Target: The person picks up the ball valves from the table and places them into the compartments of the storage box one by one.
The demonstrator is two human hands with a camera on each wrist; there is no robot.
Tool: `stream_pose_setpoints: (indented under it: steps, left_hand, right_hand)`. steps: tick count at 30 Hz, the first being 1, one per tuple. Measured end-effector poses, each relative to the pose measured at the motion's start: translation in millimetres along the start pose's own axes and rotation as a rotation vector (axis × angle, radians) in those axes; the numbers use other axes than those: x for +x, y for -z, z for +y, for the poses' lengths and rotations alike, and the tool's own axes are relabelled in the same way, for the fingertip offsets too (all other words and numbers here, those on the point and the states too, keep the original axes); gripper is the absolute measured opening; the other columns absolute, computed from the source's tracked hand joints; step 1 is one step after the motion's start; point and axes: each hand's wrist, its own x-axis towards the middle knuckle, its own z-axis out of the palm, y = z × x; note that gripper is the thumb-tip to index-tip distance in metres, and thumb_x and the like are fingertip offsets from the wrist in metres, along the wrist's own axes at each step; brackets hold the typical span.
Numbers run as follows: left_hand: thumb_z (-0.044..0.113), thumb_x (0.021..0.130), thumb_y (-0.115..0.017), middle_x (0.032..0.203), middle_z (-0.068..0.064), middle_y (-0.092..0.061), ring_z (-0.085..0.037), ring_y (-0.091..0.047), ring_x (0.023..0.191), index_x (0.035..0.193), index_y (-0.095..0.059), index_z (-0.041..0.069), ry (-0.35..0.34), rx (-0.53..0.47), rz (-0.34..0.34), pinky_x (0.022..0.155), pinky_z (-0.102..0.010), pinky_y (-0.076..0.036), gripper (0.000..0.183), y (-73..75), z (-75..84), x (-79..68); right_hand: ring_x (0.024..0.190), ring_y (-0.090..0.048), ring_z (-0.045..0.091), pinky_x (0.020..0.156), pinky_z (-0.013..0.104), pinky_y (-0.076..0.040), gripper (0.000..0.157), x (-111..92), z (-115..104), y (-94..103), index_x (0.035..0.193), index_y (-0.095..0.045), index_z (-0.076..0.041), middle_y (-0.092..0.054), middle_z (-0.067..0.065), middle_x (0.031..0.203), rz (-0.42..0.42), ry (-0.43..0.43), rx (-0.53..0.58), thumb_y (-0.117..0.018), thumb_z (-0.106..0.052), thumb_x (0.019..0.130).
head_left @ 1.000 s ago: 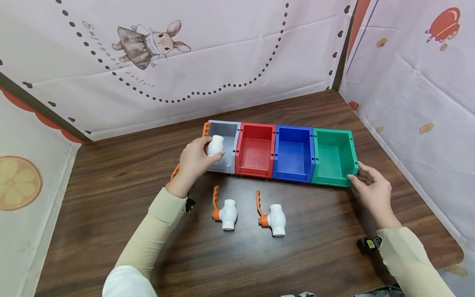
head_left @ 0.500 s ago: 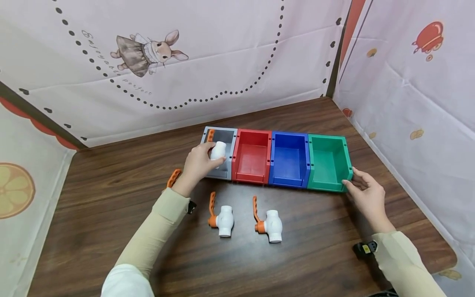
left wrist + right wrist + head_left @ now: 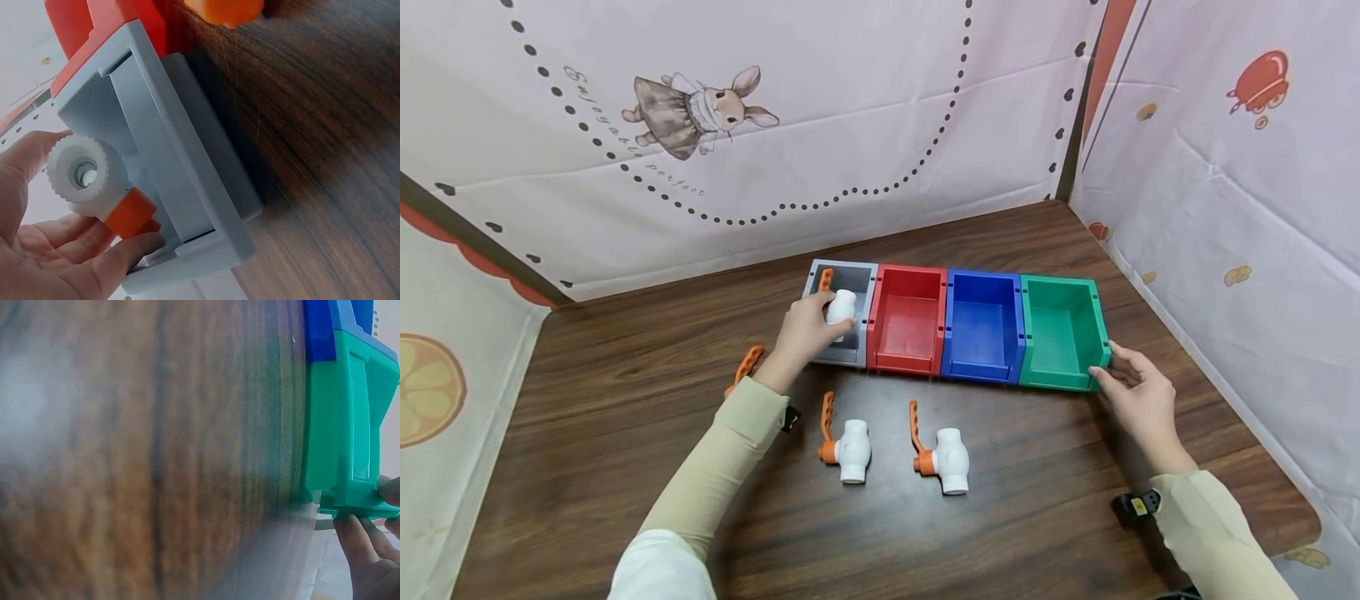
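My left hand [image 3: 801, 335] grips a white ball valve [image 3: 841, 307] with an orange handle. It holds the valve inside the grey bin [image 3: 863, 279], leftmost in a joined row of bins. In the left wrist view, the valve's ribbed round end [image 3: 78, 169] faces the camera and the fingers curl around its body. At the row's other end my right hand [image 3: 1142, 404] pinches the side wall of the green bin [image 3: 1056, 333] near its front corner, thumb inside and fingers outside. The right wrist view shows fingers [image 3: 359, 544] against that wall, partly cut off by the frame.
Between them stand a red bin [image 3: 910, 325] and a blue bin [image 3: 983, 333]. Two more ball valves, one left [image 3: 853, 452] and one right [image 3: 952, 461], lie on the wooden table [image 3: 1037, 517]. Another orange handle [image 3: 747, 367] shows behind my left wrist. Printed cloth surrounds the table.
My left hand has moved slightly right and lowered the valve from the grey bin's left edge into it. The right hand stays on the green bin. The head view has shifted slightly.
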Motion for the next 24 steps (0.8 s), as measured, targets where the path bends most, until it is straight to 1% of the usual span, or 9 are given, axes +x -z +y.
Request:
stream_pose_setpoints:
  steps: [1, 2, 4, 6, 8, 12, 17, 21, 24]
  left_hand:
    - [0.027, 0.083, -0.071, 0.111, -0.019, -0.064, -0.028, -0.061, 0.088, 0.124, -0.057, -0.003, 0.003, -0.002, -0.001, 0.073, -0.041, -0.054, 0.052, -0.7, -0.2, 0.8]
    - [0.026, 0.083, -0.071, 0.110, -0.020, -0.064, -0.028, -0.061, 0.088, 0.123, -0.058, -0.003, 0.005, -0.006, -0.002, 0.073, -0.041, -0.054, 0.051, -1.1, 0.0, 1.3]
    - [0.024, 0.084, -0.071, 0.109, -0.021, -0.065, -0.029, -0.061, 0.088, 0.121, -0.058, -0.004, 0.004, -0.007, -0.002, 0.074, -0.042, -0.054, 0.049, -2.1, 0.3, 2.3]
    - [0.023, 0.084, -0.070, 0.109, -0.022, -0.064, -0.030, -0.062, 0.089, 0.121, -0.058, -0.006, -0.001, -0.008, -0.004, 0.074, -0.042, -0.054, 0.048, -3.4, 0.5, 3.0]
    - [0.022, 0.084, -0.070, 0.107, -0.023, -0.065, -0.030, -0.062, 0.088, 0.119, -0.059, -0.007, -0.007, -0.008, 0.002, 0.074, -0.042, -0.054, 0.046, -4.2, 1.0, 3.2]
    - [0.019, 0.083, -0.070, 0.101, -0.023, -0.066, -0.031, -0.062, 0.084, 0.113, -0.061, -0.008, -0.018, -0.005, 0.017, 0.071, -0.042, -0.054, 0.042, -6.8, 1.8, 3.9]
    - [0.020, 0.084, -0.070, 0.099, -0.024, -0.066, -0.032, -0.062, 0.084, 0.110, -0.061, -0.009, -0.017, 0.037, 0.019, 0.070, -0.041, -0.054, 0.040, -11.0, 1.9, 5.6]
    - [0.020, 0.085, -0.069, 0.098, -0.024, -0.065, -0.031, -0.061, 0.084, 0.109, -0.061, -0.010, -0.004, 0.049, 0.014, 0.070, -0.041, -0.054, 0.038, -14.4, 1.8, 6.9]
    - [0.020, 0.086, -0.067, 0.098, -0.023, -0.065, -0.031, -0.061, 0.084, 0.109, -0.061, -0.009, 0.019, 0.055, 0.003, 0.071, -0.041, -0.054, 0.038, -16.5, 1.5, 6.5]
  right_hand:
    - [0.075, -0.050, -0.024, 0.060, 0.004, -0.046, 0.044, 0.3, 0.0, -0.1, 0.129, -0.056, 0.001, -0.062, -0.009, 0.100, 0.002, 0.003, -0.001, -0.067, -0.005, 0.087]
    - [0.075, -0.049, -0.025, 0.061, 0.003, -0.045, 0.044, 0.6, -0.3, -0.3, 0.129, -0.056, 0.001, -0.064, -0.005, 0.101, 0.005, 0.007, -0.007, -0.067, -0.005, 0.087]
    - [0.076, -0.047, -0.026, 0.062, 0.002, -0.044, 0.044, 0.8, -1.0, -0.4, 0.129, -0.056, 0.001, -0.067, 0.010, 0.106, 0.008, 0.015, -0.017, -0.067, -0.005, 0.087]
    - [0.077, -0.046, -0.026, 0.063, 0.001, -0.043, 0.044, 0.5, -1.9, -0.4, 0.129, -0.055, 0.002, -0.065, 0.023, 0.112, 0.009, 0.015, -0.023, -0.066, -0.004, 0.088]
    - [0.077, -0.045, -0.027, 0.063, 0.000, -0.042, 0.044, -0.2, -2.6, -0.5, 0.130, -0.055, 0.002, -0.061, 0.031, 0.116, 0.008, 0.009, -0.023, -0.065, -0.004, 0.088]
    - [0.077, -0.045, -0.027, 0.063, 0.000, -0.042, 0.044, -1.0, -2.3, -1.5, 0.130, -0.055, 0.002, -0.060, 0.032, 0.117, 0.008, -0.003, -0.016, -0.065, -0.004, 0.088]
    - [0.077, -0.045, -0.026, 0.063, 0.000, -0.042, 0.044, -1.8, -2.5, -3.1, 0.130, -0.055, 0.001, -0.061, 0.030, 0.117, 0.017, -0.013, -0.009, -0.065, -0.002, 0.087]
    - [0.076, -0.045, -0.026, 0.064, 0.000, -0.042, 0.045, -2.4, -3.1, -3.7, 0.131, -0.055, 0.000, -0.061, 0.029, 0.117, 0.027, -0.026, -0.010, -0.065, 0.000, 0.087]
    - [0.076, -0.045, -0.026, 0.065, 0.000, -0.041, 0.045, -2.2, -3.3, -4.1, 0.130, -0.055, 0.000, -0.061, 0.029, 0.117, 0.029, -0.027, -0.012, -0.065, 0.000, 0.087]
